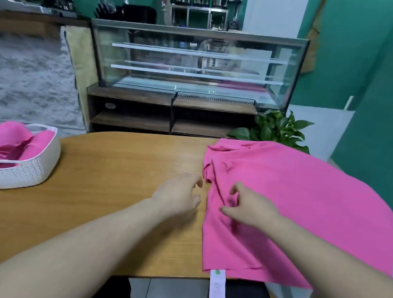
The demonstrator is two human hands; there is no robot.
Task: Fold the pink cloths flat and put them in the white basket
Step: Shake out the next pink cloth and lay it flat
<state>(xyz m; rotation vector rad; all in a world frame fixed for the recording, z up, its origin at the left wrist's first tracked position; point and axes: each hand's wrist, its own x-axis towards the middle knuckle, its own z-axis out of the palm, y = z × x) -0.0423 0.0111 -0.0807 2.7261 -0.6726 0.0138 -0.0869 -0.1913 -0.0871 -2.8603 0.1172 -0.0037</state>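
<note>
I see a wide bright pink cloth [307,208] spread over the right of the oval wooden table [110,187], a white label hanging off its near edge. My right hand [250,209] hovers over its left edge with loosely curled, empty grip; my left hand [179,194] is just beside it above bare wood, fingers relaxed. A white perforated plastic basket [20,173] at the far left holds folded pink cloths [6,143].

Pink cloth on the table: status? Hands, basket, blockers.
Left hand and right hand open, gripping nothing. Pink cloth spread on table, unfolded. White basket far left, already holds pink cloth. Path clear.
</note>
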